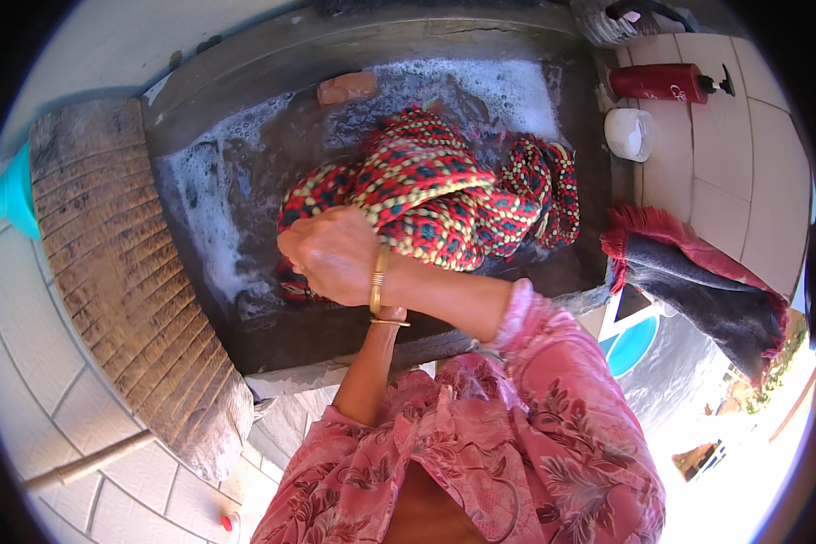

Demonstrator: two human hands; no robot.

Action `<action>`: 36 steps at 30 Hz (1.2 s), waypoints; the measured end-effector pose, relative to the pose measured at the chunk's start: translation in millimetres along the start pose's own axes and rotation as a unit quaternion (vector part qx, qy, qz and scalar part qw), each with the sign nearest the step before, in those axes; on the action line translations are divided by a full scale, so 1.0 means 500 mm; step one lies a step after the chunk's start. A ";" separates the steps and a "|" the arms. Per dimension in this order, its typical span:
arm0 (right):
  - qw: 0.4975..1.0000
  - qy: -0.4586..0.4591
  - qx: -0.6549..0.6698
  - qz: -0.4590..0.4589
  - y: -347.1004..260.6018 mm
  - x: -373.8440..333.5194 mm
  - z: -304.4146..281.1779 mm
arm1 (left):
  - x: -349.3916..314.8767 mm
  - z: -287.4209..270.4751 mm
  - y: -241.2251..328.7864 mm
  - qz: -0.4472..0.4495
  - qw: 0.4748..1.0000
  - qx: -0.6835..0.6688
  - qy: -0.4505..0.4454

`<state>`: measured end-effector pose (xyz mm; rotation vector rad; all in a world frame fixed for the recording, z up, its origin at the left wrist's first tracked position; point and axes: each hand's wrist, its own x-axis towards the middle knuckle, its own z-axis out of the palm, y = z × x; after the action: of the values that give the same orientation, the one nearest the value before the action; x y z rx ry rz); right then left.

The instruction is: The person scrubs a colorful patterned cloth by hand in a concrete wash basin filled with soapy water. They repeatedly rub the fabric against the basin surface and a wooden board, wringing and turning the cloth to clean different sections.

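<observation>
So the right hand [331, 256] was balled up, back and knuckles facing up, fingers curled under and mostly out of sight, with the right forearm [449, 295] stretching off to its right, wrist pretty straight. The left forearm [367, 374] angled up from below that hand and ducked under the right wrist [378, 277], so the left hand was totally hidden.

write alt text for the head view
A person's right hand clenches a bunched, multicoloured woven cloth in a soapy basin, its forearm crossing over the left wrist. A grooved wooden board lies left; a red pump bottle lies right.
</observation>
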<state>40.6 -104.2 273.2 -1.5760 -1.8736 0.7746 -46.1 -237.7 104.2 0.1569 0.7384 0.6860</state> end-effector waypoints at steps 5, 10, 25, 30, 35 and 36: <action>0.997 0.037 0.032 0.062 0.120 -0.037 0.240 | -0.062 -0.081 0.043 -0.045 0.991 0.101 0.078; 0.972 0.090 0.193 0.096 0.159 -0.082 0.295 | -0.062 -0.038 0.266 0.235 0.809 0.478 0.249; 0.929 0.009 -0.206 0.306 0.523 -0.013 0.132 | 0.396 -0.015 0.209 0.171 0.374 0.910 0.056; 0.910 -0.148 -0.180 0.343 0.568 0.036 0.127 | 0.462 0.008 0.240 0.040 0.393 0.918 0.022; 0.896 -0.195 -0.162 0.366 0.602 0.099 0.114 | 0.522 0.038 0.268 -0.045 0.437 0.898 0.039; 0.899 -0.190 -0.155 0.363 0.605 0.108 0.111 | 0.532 0.026 0.271 -0.057 0.430 0.900 0.044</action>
<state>191.5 -12.5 16.0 -2.5481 -1.6987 1.2084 34.5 35.2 12.1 2.0679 1.2928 -0.5893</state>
